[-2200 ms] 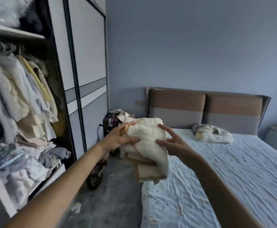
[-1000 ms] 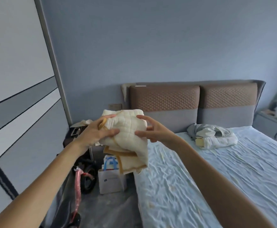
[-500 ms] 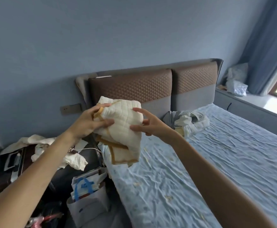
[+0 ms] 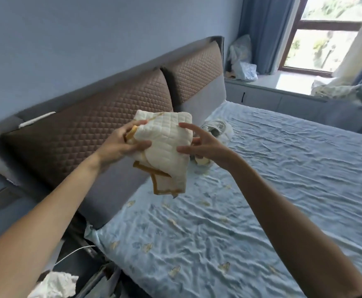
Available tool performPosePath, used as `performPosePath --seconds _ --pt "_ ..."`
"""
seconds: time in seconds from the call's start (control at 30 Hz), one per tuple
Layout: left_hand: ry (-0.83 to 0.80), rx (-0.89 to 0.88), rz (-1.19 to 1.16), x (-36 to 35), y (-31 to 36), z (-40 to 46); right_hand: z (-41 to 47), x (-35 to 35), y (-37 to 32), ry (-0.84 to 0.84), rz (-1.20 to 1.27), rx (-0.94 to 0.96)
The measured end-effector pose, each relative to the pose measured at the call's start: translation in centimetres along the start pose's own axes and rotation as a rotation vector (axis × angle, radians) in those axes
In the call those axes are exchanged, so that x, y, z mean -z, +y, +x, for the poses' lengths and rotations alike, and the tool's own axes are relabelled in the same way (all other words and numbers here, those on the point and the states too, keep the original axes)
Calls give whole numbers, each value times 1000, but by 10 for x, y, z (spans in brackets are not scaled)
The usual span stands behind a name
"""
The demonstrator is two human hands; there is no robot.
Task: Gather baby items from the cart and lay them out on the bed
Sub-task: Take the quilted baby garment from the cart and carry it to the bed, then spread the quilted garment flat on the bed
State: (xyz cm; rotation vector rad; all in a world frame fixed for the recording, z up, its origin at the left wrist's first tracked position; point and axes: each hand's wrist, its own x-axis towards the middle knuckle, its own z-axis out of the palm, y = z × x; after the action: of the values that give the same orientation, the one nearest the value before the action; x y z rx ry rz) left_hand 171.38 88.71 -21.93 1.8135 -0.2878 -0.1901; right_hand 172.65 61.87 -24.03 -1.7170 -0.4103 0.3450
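Both hands raised over the near left part of the bed [image 4: 251,211], holding a folded cream quilted baby blanket [image 4: 165,145] with tan binding along its edges. Blanket is in the air, clear of the sheet, its lower corner hanging down. Left hand [image 4: 122,145] grips the blanket's left edge, thumb across the front, fingers wrapped behind. Right hand [image 4: 203,145] at the blanket's right edge, fingers spread and only slightly bent, fingertips touching the fabric; no firm grip visible there. Bed sheet pale blue, wrinkled, with small printed figures. Brown quilted headboard [image 4: 85,134] runs along the left, behind the blanket. A crumpled bundle of pale clothing [image 4: 218,127] lies on the sheet just beyond the right hand, partly hidden by it. Window [image 4: 326,33] with blue curtain at far right; white crumpled cloth [image 4: 55,284] at the near left edge
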Motion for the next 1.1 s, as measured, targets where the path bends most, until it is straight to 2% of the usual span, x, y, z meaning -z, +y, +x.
performPosePath --seconds 0.2,0.4,0.5,0.63,0.9,1.1 --pt "-204 23 7 -9 -43 118 48 46 43 170 30 -126" --pt "-420 2 43 -58 -119 235 73 90 133 390 95 -260" --pt "-452 21 33 -84 -160 277 85 103 178 493 148 -278" --pt "-448 52 42 -112 -240 326 113 117 265 622 135 -320" --pt "-553 211 -51 -218 -435 419 145 153 473 741 182 -452" --pt "-676 213 -116 -316 -512 509 156 237 588 836 118 -505"
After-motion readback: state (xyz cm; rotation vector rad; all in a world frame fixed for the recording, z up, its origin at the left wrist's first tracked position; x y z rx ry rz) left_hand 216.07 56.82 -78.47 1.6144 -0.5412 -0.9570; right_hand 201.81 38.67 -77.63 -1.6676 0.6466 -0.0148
